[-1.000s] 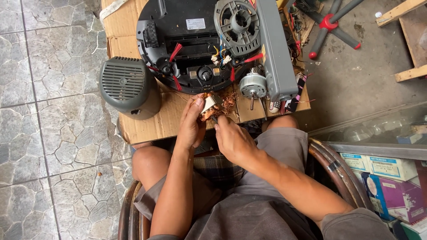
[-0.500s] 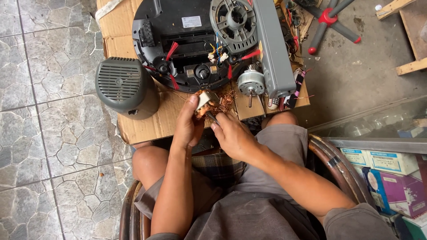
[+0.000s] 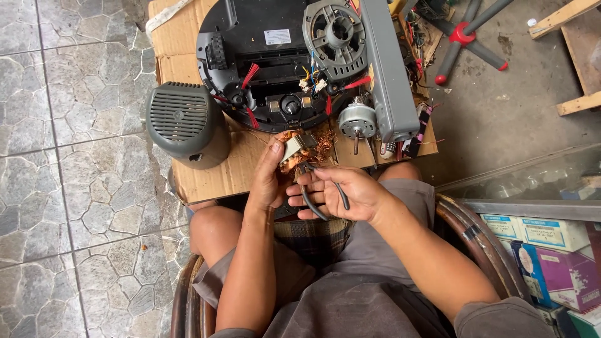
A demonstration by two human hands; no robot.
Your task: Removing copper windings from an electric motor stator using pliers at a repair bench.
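My left hand grips a small motor stator with copper windings over the front edge of a cardboard sheet. My right hand holds black-handled pliers, whose jaws point up at the stator. Loose copper wire lies on the cardboard just beside the stator. Behind it sits a round black appliance base with red and yellow wires showing.
A grey vented motor cover rests at the left on the cardboard. A grey motor housing, a grey bar-shaped panel and a small motor with shaft lie right. Boxes stand under glass at the right. Tiled floor left.
My right hand has drawn back from the stator toward my lap, so the pliers' handles now show. The left hand still holds the stator in nearly the same place.
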